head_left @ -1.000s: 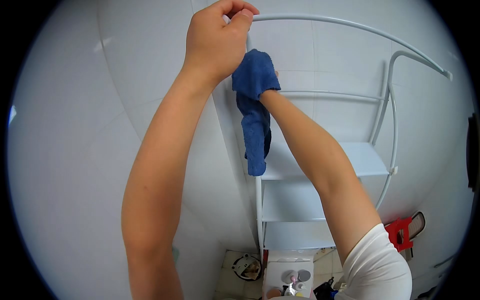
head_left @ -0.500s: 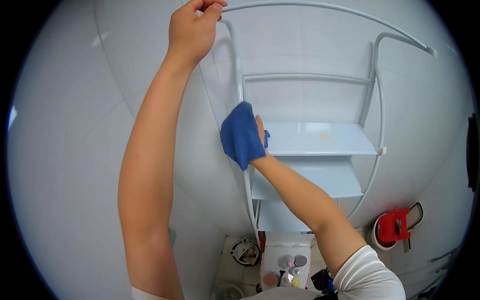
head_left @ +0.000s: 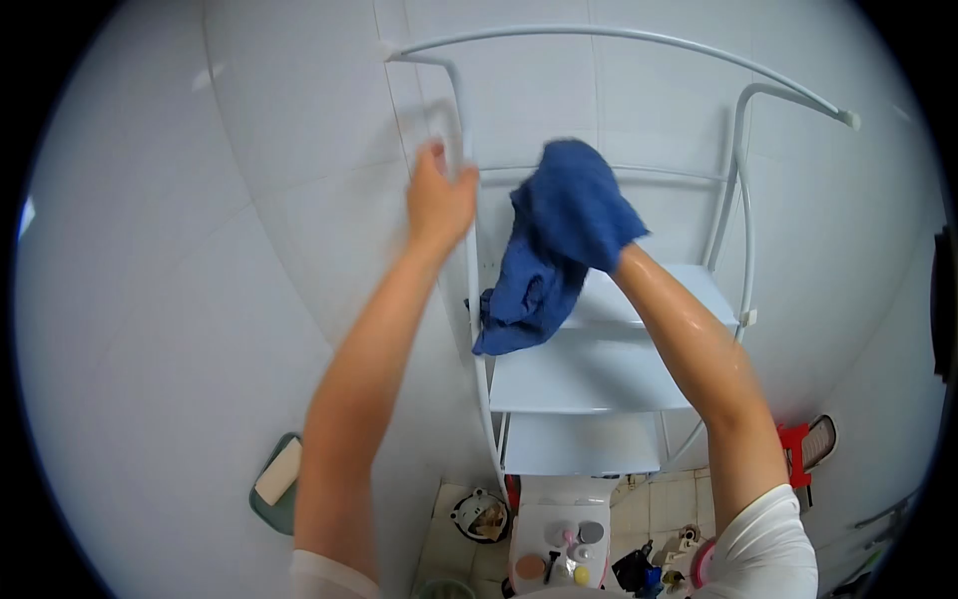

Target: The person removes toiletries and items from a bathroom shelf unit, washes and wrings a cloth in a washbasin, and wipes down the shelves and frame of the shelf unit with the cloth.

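My left hand [head_left: 439,200] is raised beside the left upright of a white metal shelf rack [head_left: 589,369], its thumb and fingers apart with nothing between them. A blue cloth [head_left: 574,215] is draped over my right hand, which it hides; part of the cloth hangs down to the left, against the rack's left post. The covered hand is in front of the rack's rear crossbar, above the top shelf. The curved top rail [head_left: 599,32] runs above both hands.
A green soap dish [head_left: 271,509] with a pale bar is on the left wall. Below the rack, bottles and jars stand on a white surface [head_left: 539,519]. A bear-faced bin [head_left: 481,516] is on the floor; a red stool [head_left: 795,454] is at right.
My left hand has let go of the top rail's end and come down beside the post. My right hand has moved the cloth up and right, off the left post.
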Action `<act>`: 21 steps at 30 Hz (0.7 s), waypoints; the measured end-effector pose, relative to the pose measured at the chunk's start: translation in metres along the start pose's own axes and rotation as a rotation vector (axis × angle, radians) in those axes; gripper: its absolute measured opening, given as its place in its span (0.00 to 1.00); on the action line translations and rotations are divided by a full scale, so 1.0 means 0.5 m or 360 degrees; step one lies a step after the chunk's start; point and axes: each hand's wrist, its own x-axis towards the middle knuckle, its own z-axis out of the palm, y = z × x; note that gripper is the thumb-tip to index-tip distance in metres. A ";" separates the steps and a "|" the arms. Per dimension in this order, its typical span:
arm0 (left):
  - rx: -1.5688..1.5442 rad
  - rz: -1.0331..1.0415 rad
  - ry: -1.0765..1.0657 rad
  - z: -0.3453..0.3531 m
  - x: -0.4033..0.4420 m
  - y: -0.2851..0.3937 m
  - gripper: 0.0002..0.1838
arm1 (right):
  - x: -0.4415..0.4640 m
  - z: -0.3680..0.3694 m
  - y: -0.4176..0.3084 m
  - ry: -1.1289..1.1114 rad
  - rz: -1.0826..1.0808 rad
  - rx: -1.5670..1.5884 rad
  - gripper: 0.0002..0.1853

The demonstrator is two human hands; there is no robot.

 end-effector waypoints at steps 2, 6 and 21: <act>0.0220 -0.0295 -0.0284 0.068 -0.029 -0.056 0.24 | 0.043 0.085 0.026 0.0205 0.0072 -0.0022 0.11; -0.0032 0.0217 -0.0058 0.110 -0.054 -0.144 0.16 | 0.073 0.310 0.082 -0.0065 0.0149 -0.0205 0.12; -0.0228 -0.0275 -0.0059 0.141 -0.064 -0.126 0.14 | -0.050 0.184 0.256 -0.0309 -0.0072 -0.0606 0.14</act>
